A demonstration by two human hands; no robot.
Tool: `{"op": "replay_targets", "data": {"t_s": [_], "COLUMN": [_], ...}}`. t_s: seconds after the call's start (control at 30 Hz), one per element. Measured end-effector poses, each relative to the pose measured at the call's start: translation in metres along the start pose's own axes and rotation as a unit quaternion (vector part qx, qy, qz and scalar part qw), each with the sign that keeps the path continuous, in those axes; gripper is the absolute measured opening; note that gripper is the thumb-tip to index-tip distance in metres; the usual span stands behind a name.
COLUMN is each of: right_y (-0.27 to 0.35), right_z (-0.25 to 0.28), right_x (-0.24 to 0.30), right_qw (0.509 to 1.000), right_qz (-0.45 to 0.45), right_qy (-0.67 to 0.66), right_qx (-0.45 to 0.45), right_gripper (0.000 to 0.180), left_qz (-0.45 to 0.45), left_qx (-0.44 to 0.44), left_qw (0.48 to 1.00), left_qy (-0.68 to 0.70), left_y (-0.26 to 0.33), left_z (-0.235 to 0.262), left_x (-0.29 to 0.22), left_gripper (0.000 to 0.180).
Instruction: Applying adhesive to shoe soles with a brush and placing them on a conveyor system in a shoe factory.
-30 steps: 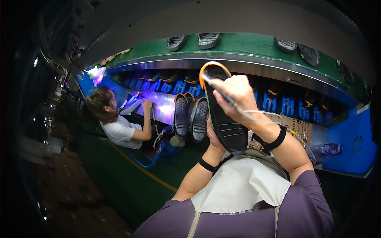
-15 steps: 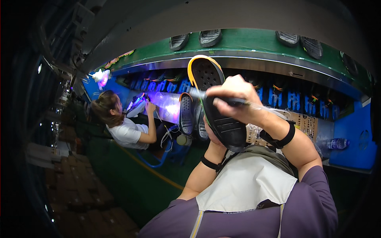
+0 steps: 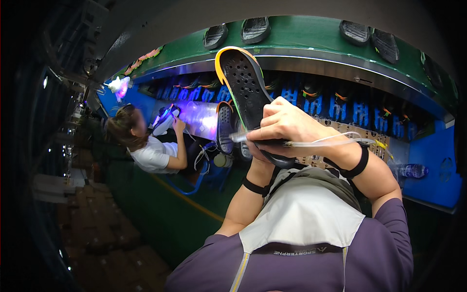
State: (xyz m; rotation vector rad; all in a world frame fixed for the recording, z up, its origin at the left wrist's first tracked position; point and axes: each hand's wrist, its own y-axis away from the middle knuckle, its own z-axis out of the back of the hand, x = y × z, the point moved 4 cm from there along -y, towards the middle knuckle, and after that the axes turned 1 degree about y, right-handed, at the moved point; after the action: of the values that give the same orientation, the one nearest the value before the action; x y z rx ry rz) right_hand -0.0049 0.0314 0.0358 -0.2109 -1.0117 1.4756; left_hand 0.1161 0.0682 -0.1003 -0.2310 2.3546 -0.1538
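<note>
Nearest is the wearer's purple shirt (image 3: 292, 265) with its pale panel (image 3: 306, 214), and from it the two forearms reach up, each with a black strap at the wrist. The left hand (image 3: 261, 164) grips a black sole (image 3: 247, 100) near its heel end; its fingers are mostly hidden behind the sole, closed around that edge. The sole is tilted up in front of the chest, its perforated toe end pointing away, with an orange and green rim. Over its lower part crosses the right hand (image 3: 292, 121), whose fingers are pinched narrow around a slim tool (image 3: 239, 137) with a clear tube (image 3: 335, 141) trailing back over the wrist. The tool's tip is blurred at the sole's left edge; whether it touches cannot be told. To the right lies a clear bottle (image 3: 412, 171) beside a blue panel (image 3: 430, 165). Just left of the held sole is another dark sole (image 3: 224, 129) with an orange rim, near the desk (image 3: 202, 124), which glows violet. There a co-worker (image 3: 154, 155) in a white top holds a shoe (image 3: 165, 119). Beyond runs a row of blue supports (image 3: 338, 109), and above them a long green surface (image 3: 304, 36) bearing more black soles (image 3: 255, 30).
</note>
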Motion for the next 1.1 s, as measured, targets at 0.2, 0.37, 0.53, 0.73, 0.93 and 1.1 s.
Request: {"op": "replay_targets", "data": {"t_s": [0.2,0.37,0.53,0.73,0.93,1.1], "right_y": [0.001,0.002,0.007,0.007,0.012,0.012], "right_z": [0.010,0.015,-0.005,0.009,0.015,0.009], "right_x": [-0.001,-0.001,0.005,0.006,0.002,0.013], "right_qw": [0.990,0.996,0.996,0.991,0.991,0.981], "right_qz": [-0.078,-0.083,0.011,-0.099,-0.124,-0.027], "right_qy": [0.115,-0.011,0.002,0.019,-0.025,-0.119], "right_qx": [-0.019,0.003,0.083,0.082,0.050,0.150], "right_gripper": [0.032,0.034,0.035,0.035,0.038,0.040], "left_qz": [0.071,0.016,0.070,0.033,0.057,0.063], "left_qx": [0.006,-0.020,0.109,0.106,0.116,0.164], "left_qw": [0.940,0.987,0.925,0.954,0.940,0.941], "left_qy": [0.335,0.156,0.358,0.279,0.315,0.290], "left_y": [-0.017,-0.009,-0.027,-0.034,-0.033,-0.041], "left_z": [-0.013,0.022,-0.004,-0.005,0.000,0.002], "left_x": [-0.006,-0.006,-0.018,-0.035,-0.048,-0.055], "left_gripper": [0.071,0.082,0.094,0.101,0.105,0.111]}}
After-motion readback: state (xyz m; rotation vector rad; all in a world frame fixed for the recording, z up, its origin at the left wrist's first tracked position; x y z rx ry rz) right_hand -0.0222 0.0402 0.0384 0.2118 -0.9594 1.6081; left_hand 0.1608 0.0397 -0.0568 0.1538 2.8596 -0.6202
